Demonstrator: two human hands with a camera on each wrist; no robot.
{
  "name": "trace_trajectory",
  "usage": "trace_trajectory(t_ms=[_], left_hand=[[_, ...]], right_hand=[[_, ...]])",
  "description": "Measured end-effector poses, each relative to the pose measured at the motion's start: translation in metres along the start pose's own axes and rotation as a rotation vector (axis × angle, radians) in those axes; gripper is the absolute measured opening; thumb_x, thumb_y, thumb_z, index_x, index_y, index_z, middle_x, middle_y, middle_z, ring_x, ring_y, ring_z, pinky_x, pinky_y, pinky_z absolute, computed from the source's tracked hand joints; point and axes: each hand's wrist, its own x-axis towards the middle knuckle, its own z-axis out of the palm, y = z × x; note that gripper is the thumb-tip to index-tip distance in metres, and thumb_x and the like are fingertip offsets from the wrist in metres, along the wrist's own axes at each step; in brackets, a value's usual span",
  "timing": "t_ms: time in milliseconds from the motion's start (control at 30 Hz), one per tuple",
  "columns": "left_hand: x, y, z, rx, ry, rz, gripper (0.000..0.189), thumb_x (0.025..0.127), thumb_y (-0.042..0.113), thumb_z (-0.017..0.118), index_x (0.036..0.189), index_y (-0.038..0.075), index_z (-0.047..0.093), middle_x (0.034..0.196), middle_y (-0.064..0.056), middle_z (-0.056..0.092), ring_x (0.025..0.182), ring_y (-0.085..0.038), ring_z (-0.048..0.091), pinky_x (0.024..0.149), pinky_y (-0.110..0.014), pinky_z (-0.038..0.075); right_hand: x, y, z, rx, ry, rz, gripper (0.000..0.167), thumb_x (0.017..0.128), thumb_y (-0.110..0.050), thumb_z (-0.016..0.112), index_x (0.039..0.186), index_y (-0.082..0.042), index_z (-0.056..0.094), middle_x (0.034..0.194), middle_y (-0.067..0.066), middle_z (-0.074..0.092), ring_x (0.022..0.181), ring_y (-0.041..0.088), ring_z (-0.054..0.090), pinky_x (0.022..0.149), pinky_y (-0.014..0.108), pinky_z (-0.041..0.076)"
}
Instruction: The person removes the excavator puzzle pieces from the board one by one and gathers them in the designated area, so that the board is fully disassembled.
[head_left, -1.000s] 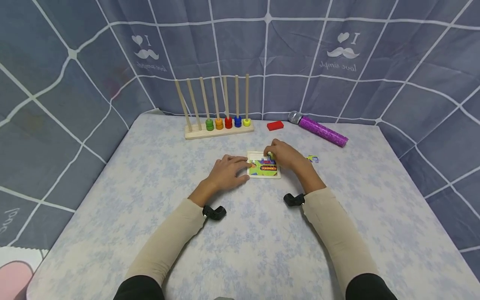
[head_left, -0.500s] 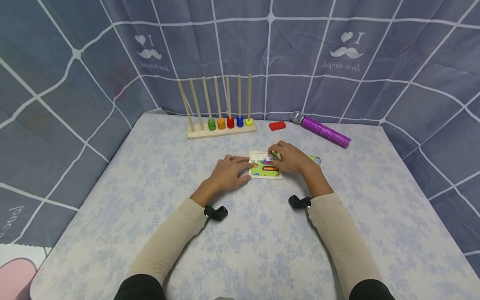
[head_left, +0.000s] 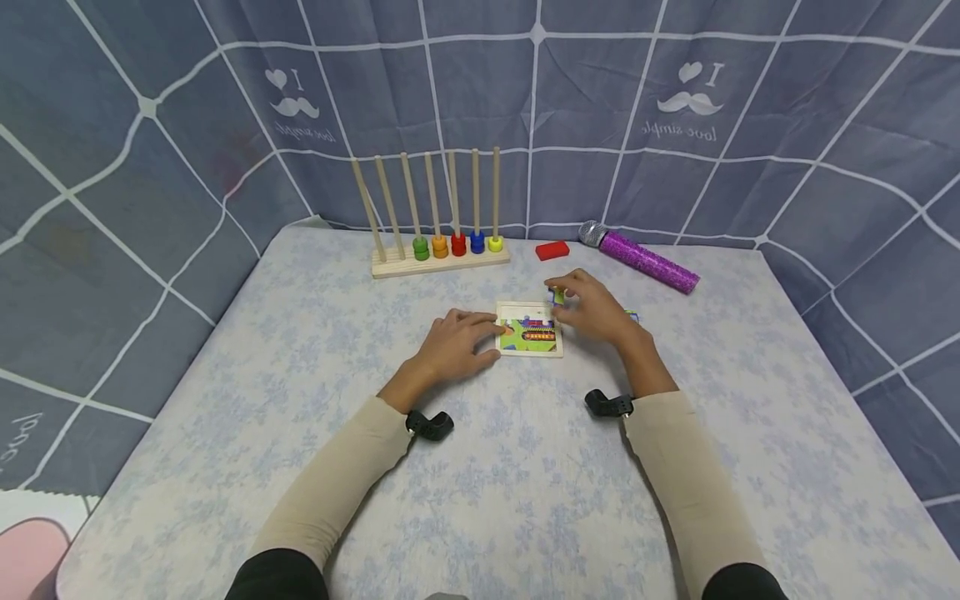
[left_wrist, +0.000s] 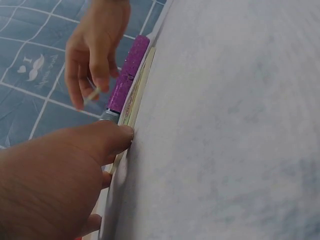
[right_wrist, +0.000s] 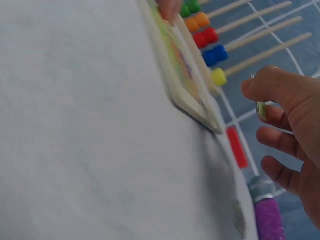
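Observation:
A small jigsaw in a pale wooden tray (head_left: 528, 354) lies on the table, its picture green with a red and orange vehicle; the top strip shows bare wood. My left hand (head_left: 456, 343) holds the tray's left side, the index finger over the edge and the thumb by the near corner. Just past the tray's far right corner, my right hand (head_left: 592, 307) pinches a small green and blue puzzle piece (head_left: 556, 296) between thumb and fingertips. In the right wrist view that piece (right_wrist: 261, 110) shows edge-on, raised off the table. Another puzzle piece (head_left: 633, 316) lies partly hidden behind the right wrist.
A wooden peg rack (head_left: 442, 265) with coloured beads stands at the back. Right of it lie a red block (head_left: 552, 250) and a glittery purple microphone (head_left: 645, 260). Grey checked cloth (head_left: 480, 92) hangs around the table's far sides.
My right hand has lifted the puzzle piece from the tray's upper right part and moved it right and away, tilting it up. The left hand has stayed on the tray.

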Motion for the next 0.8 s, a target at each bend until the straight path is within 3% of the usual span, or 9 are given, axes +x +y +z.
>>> trace_trajectory(t_ms=[100, 233, 400, 533, 800], left_hand=[[-0.001, -0.002, 0.0, -0.001, 0.01, -0.003, 0.046, 0.1, 0.045, 0.06, 0.143, 0.031, 0.058, 0.155, 0.002, 0.045, 0.134, -0.035, 0.042, 0.093, -0.054, 0.04], [-0.001, 0.0, 0.0, -0.011, 0.001, -0.006, 0.046, 0.1, 0.045, 0.06, 0.144, 0.03, 0.058, 0.155, 0.002, 0.045, 0.134, -0.035, 0.042, 0.093, -0.054, 0.04], [0.001, 0.002, -0.004, -0.002, -0.003, -0.011, 0.047, 0.1, 0.045, 0.06, 0.144, 0.031, 0.058, 0.155, 0.001, 0.044, 0.133, -0.035, 0.042, 0.093, -0.054, 0.039], [0.002, 0.001, -0.005, 0.011, 0.002, -0.017, 0.046, 0.099, 0.046, 0.06, 0.143, 0.032, 0.059, 0.155, 0.002, 0.044, 0.133, -0.035, 0.042, 0.093, -0.054, 0.04], [0.001, 0.002, -0.003, -0.001, -0.002, -0.017, 0.047, 0.099, 0.045, 0.061, 0.144, 0.031, 0.058, 0.155, 0.001, 0.046, 0.133, -0.036, 0.042, 0.093, -0.055, 0.04]], right_hand=[[-0.009, 0.006, -0.019, 0.0, 0.048, 0.004, 0.047, 0.092, -0.005, 0.072, 0.135, 0.004, 0.057, 0.121, 0.019, 0.056, 0.111, 0.037, 0.055, 0.093, 0.053, 0.044], [-0.039, 0.031, -0.046, -0.011, 0.114, 0.035, 0.041, 0.092, -0.002, 0.071, 0.129, 0.007, 0.058, 0.118, 0.022, 0.055, 0.108, 0.041, 0.056, 0.09, 0.057, 0.044], [-0.081, 0.065, -0.068, -0.03, 0.148, 0.207, 0.039, 0.097, -0.002, 0.066, 0.133, 0.007, 0.057, 0.126, 0.027, 0.051, 0.109, 0.048, 0.056, 0.089, 0.061, 0.045], [-0.097, 0.08, -0.071, -0.043, 0.109, 0.331, 0.039, 0.101, -0.009, 0.063, 0.137, 0.004, 0.055, 0.137, 0.029, 0.048, 0.116, 0.049, 0.054, 0.094, 0.062, 0.044], [-0.104, 0.093, -0.066, -0.038, 0.119, 0.255, 0.031, 0.099, -0.003, 0.064, 0.128, 0.008, 0.061, 0.129, 0.031, 0.056, 0.112, 0.047, 0.056, 0.095, 0.06, 0.042]])
